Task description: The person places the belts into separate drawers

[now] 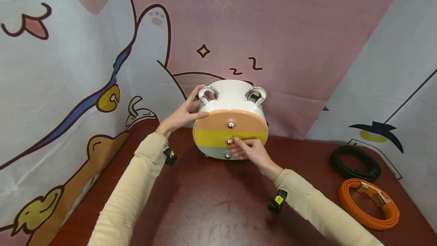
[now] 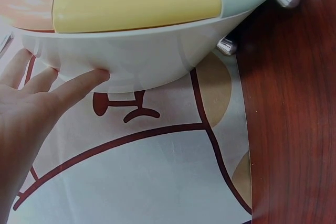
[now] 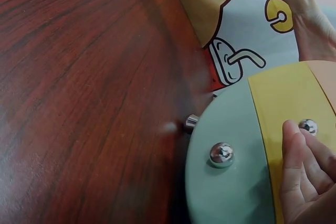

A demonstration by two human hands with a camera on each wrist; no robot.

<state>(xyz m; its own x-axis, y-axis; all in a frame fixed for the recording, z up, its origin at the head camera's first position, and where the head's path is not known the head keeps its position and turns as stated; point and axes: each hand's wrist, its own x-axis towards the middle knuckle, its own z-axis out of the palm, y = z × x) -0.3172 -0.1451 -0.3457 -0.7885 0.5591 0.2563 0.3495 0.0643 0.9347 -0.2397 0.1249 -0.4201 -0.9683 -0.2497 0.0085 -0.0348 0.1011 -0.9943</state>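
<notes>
A rounded white drawer box (image 1: 233,93) stands against the backdrop, its oval front banded by an orange drawer (image 1: 211,123), a yellow drawer (image 1: 209,138) and a pale green drawer (image 1: 213,152). Each bears a round silver knob. My left hand (image 1: 184,115) rests on the box's upper left, thumb along the front edge. In the left wrist view its extended fingers (image 2: 84,83) touch the white side. My right hand (image 1: 256,153) is at the yellow drawer, fingertips right beside the middle knob (image 3: 308,127), which shows almost whole. The lower knob (image 3: 221,154) sits on the green drawer.
Two shiny silver ears, one being the right ear (image 1: 256,96), stick out from the box top. A coiled black belt (image 1: 336,164) and a coiled orange belt (image 1: 348,198) lie at the right of the brown table (image 1: 198,208). A printed cartoon cloth (image 1: 290,29) hangs behind.
</notes>
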